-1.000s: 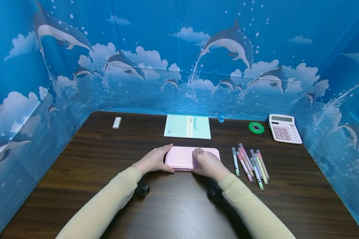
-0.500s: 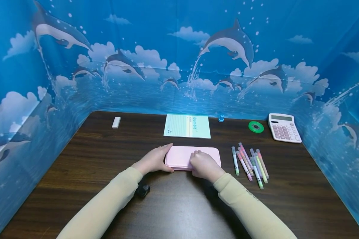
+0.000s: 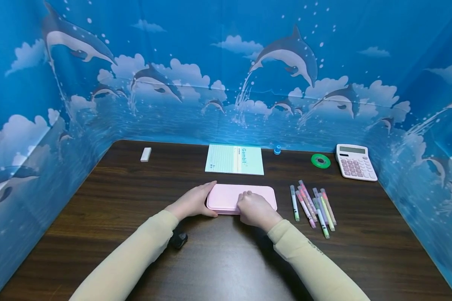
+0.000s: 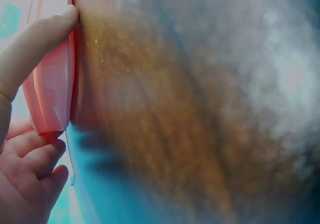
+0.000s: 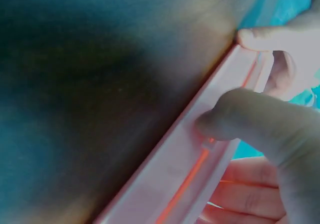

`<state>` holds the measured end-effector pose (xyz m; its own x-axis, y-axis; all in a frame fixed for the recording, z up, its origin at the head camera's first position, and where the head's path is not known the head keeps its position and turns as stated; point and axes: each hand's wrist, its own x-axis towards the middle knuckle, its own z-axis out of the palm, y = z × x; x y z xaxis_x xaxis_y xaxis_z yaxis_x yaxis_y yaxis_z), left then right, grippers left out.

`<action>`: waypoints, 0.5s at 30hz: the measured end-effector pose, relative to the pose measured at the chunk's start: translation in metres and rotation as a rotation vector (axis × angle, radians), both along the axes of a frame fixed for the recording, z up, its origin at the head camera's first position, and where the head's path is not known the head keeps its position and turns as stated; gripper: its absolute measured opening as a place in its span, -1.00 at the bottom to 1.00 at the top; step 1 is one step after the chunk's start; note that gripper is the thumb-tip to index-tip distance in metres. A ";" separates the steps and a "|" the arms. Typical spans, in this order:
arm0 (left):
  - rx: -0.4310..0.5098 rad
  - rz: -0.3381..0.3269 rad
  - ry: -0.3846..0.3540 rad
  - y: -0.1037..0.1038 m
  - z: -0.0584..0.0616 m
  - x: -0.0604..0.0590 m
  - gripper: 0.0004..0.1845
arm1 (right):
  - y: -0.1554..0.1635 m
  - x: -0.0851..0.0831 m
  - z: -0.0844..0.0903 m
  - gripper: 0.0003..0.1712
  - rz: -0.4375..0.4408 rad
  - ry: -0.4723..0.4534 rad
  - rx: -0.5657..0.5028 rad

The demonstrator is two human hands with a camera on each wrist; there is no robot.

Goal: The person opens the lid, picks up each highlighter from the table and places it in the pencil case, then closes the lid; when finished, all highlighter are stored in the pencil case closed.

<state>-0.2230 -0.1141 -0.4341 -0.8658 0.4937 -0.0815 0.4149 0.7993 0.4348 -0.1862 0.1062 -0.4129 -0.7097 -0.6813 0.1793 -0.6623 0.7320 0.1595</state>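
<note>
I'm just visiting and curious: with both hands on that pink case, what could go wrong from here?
The right hand has its thumb on the front seam of the pink case; if the lid pops suddenly, the case may skid despite the left hand gripping its end. It could slide right into the loose markers and scatter them.

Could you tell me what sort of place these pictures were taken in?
Probably a study desk set up for recording: a dark wooden table with a notebook, calculator and highlighter pens, enclosed by a dolphin-print backdrop.
</note>
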 end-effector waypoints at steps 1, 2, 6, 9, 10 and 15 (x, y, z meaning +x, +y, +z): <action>0.009 0.000 -0.001 -0.001 0.000 0.000 0.16 | 0.002 0.000 0.000 -0.79 0.001 -0.008 -0.012; 0.012 0.002 -0.006 -0.001 -0.001 0.000 0.16 | 0.004 -0.001 0.000 -0.76 0.001 -0.018 -0.023; 0.026 0.001 0.000 -0.003 -0.001 0.001 0.16 | 0.011 -0.004 0.001 -0.69 0.017 -0.025 -0.070; 0.032 0.000 0.002 -0.003 -0.002 0.001 0.18 | 0.015 -0.007 0.002 -0.70 0.047 -0.028 -0.111; 0.032 0.001 -0.004 -0.003 -0.002 0.002 0.18 | 0.016 -0.008 0.002 -0.69 0.055 -0.036 -0.123; 0.005 0.019 -0.028 -0.003 -0.004 0.002 0.22 | 0.022 -0.011 0.006 -0.69 0.045 -0.107 -0.162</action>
